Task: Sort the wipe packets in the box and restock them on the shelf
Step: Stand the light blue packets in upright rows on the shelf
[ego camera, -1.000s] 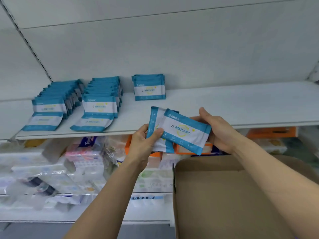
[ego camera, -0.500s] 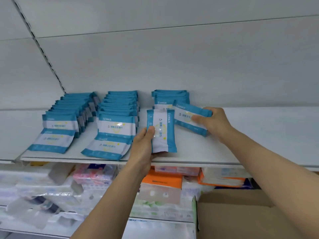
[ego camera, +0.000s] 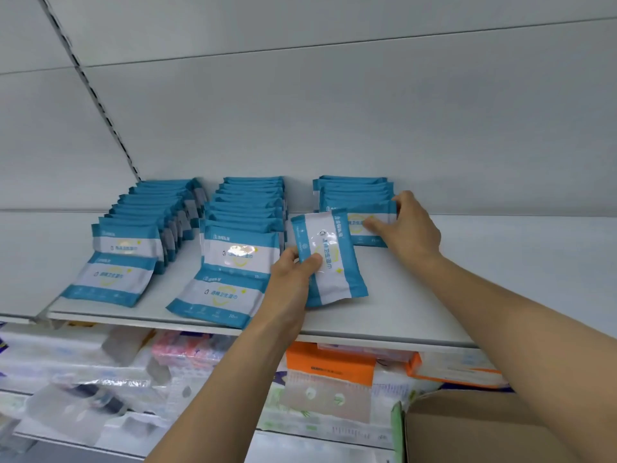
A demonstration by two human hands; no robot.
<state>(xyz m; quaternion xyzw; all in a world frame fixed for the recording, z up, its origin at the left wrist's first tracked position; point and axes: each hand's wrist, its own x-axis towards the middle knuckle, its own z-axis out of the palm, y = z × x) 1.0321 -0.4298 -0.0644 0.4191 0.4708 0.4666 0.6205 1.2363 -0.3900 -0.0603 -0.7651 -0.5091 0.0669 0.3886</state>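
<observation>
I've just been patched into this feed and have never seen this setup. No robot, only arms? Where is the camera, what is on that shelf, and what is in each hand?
There is no machine here: a person works with bare hands, and the single camera sits on their head, looking forward and down, so the arms reach in from the bottom of the picture. On the white shelf stand three rows of blue-and-white wipe packets: a left row, a middle row and a shorter right row. The left hand holds one packet, turned on end, above the shelf in front of the right row. The right hand grips the front packet of the right row. A cardboard box shows at bottom right; its contents are out of sight. Other goods lie blurred on the lower shelves.
</observation>
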